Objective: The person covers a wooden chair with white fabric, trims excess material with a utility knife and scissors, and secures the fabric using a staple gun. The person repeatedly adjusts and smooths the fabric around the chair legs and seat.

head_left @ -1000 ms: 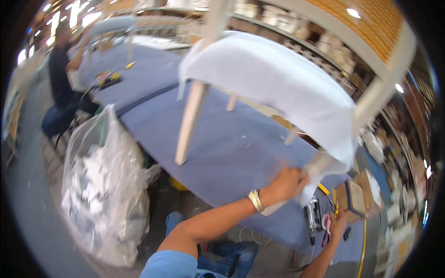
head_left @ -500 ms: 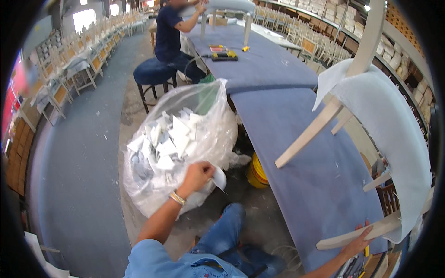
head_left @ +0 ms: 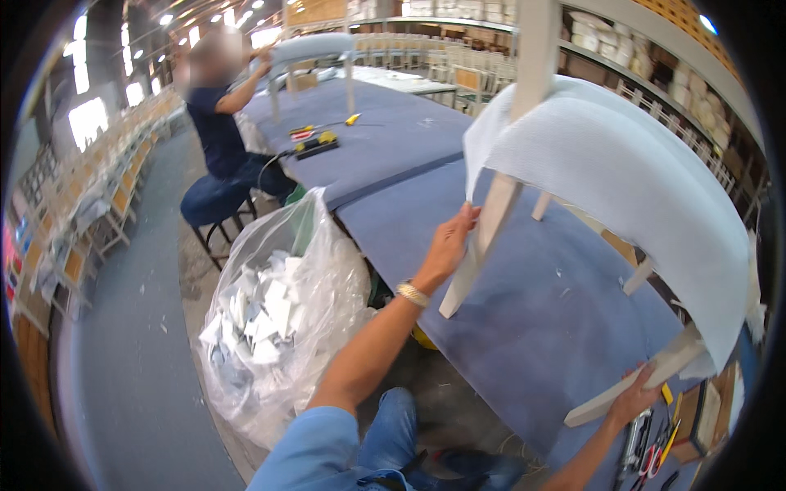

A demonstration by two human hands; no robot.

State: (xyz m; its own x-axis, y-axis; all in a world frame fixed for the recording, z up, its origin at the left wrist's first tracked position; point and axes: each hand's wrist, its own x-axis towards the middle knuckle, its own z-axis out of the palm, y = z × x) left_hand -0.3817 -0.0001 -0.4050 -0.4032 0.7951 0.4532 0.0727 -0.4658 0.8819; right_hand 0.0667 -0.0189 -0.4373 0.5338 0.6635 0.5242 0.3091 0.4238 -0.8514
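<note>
A chair with pale wooden legs stands on the blue-covered table (head_left: 524,303), light blue fabric (head_left: 622,172) draped over its seat. My left hand (head_left: 450,244) is closed at the fabric's hanging corner, beside one chair leg (head_left: 490,233); its fingertips pinch the cloth. Lower right, my right hand (head_left: 635,396) wraps around another chair leg (head_left: 602,403) close to the seat. The fabric's loose edge hangs below the seat on the left side. Part of the right hand's fingers is hidden behind the leg.
A clear plastic bag (head_left: 332,278) of white scraps (head_left: 262,315) stands left of the table. Scissors (head_left: 651,460) and other tools lie near a wooden box (head_left: 696,421). Farther off, a seated person (head_left: 217,131) handles another chair (head_left: 311,49) near a yellow-black tool (head_left: 316,145).
My left hand has moved from above the scrap bag, where it held a pale scrap, to the fabric corner. The view has turned rightward and up; my right hand stays on the leg.
</note>
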